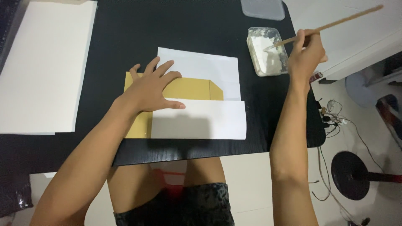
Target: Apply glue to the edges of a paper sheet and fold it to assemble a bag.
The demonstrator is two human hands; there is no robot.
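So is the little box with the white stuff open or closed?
Open. The clear box has no lid on, and the right hand dips a stick into it.

Two hands are counted: a left hand (153, 88) and a right hand (305, 56). One brush (335, 24) is seen, and one tub (267, 51) of white paste. One clear lid (263, 8) is counted at the far edge. One black table (125, 33) is seen. Two white sheets are counted in the middle: a far sheet (201, 65) and a near sheet (201, 121). One brown envelope (188, 88) is counted between them. One white stack (46, 62) is seen at the left; how many sheets are in it cannot be told. One black round base (351, 175) is counted on the floor.
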